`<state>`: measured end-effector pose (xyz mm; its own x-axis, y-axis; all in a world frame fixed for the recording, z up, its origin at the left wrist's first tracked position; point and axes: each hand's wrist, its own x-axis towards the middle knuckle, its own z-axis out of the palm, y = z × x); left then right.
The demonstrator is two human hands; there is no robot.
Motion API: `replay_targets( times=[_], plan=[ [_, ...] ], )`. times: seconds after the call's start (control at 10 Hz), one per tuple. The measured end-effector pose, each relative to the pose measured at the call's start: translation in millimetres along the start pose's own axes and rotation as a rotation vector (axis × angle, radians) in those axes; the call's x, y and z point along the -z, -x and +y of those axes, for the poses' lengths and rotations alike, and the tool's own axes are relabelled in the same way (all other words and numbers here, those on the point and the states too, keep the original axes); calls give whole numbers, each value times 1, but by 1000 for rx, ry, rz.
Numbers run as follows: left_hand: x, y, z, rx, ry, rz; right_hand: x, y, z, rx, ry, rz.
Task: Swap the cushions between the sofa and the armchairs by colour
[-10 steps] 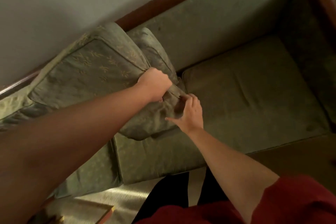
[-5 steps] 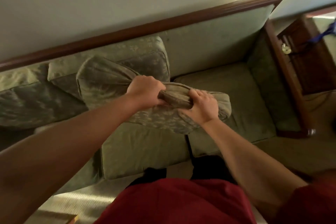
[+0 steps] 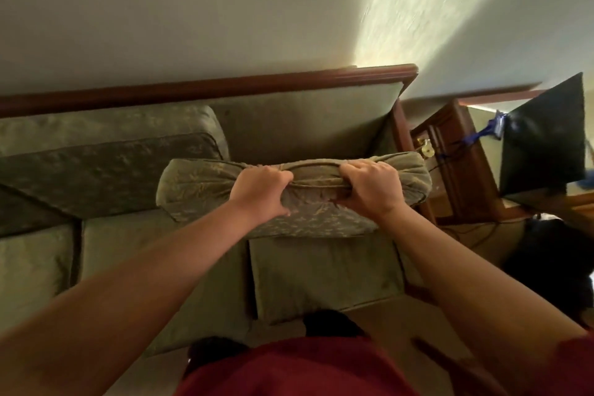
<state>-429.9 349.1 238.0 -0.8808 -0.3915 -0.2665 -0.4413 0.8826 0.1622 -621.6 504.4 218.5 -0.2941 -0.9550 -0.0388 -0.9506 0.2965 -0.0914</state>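
Green patterned cushion (image 3: pixel 199 190) held clear of the sofa (image 3: pixel 321 280), out in front of the chest over the right-hand seat pad. Left hand (image 3: pixel 260 191) and right hand (image 3: pixel 369 188) both clamped on the near top edge, side by side, fingers (image 3: pixel 360 170) curled fully closed over the piped seam and thumbs tucked beneath, so that the fabric bunches into a ridge between the 2 fists. Probably gripped there because the seam gives a firm handle on something soft and bulky; a hold on the flat face would slip. Lower part of the cushion hanging toward the seat, whether brushing it or just above it impossible to tell.

A second back cushion (image 3: pixel 106 167), darker in this light, leaning against the sofa back at the left, untouched. Bare backrest behind the held cushion, which suggests the slot it belongs to. Wooden side table (image 3: pixel 456 151) just beyond the sofa's right arm, with a dark lampshade (image 3: pixel 546 138) over it.

Judged as the carry-away step of the swap: 1 cushion lifted, armchairs out of view, so a turn away from the sofa likely needed next. Risk: the trailing corner catching the table or the lamp on a turn to the right.
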Motion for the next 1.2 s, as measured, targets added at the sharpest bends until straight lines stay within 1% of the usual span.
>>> replay_targets(
  times=[0.1,0.2,0.3,0.4,0.5,0.6,0.7,0.8,0.9,1.0,1.1,1.2],
  plan=[
    [-3,-41,21,31,-4,29,-2,-18,46,23,-14,-1],
    [-1,-81,28,58,-10,65,-5,-44,84,36,-36,34],
    [-7,-120,21,67,-34,116,-16,-75,111,44,-59,76],
    [-26,-164,9,54,-65,125,-50,-103,137,11,-79,110],
    [-59,-207,-2,172,-72,121,-103,-125,148,-114,-47,70],
    [-74,-231,-18,344,-148,164,-128,-153,149,-169,-81,71],
    [-77,-224,-36,385,-117,195,-133,-154,154,-132,-81,95],
    [-88,-204,-52,429,-89,193,-138,-139,155,-123,-30,52],
    [-94,-204,-59,439,-114,131,-140,-149,154,-154,-23,8],
    [-84,-209,-56,454,-107,67,-132,-150,151,-174,8,-39],
    [-71,-201,-56,419,-87,0,-115,-150,139,-206,13,-115],
    [-44,-185,-59,417,-49,-70,-79,-162,117,-203,-58,-176]
  ],
)
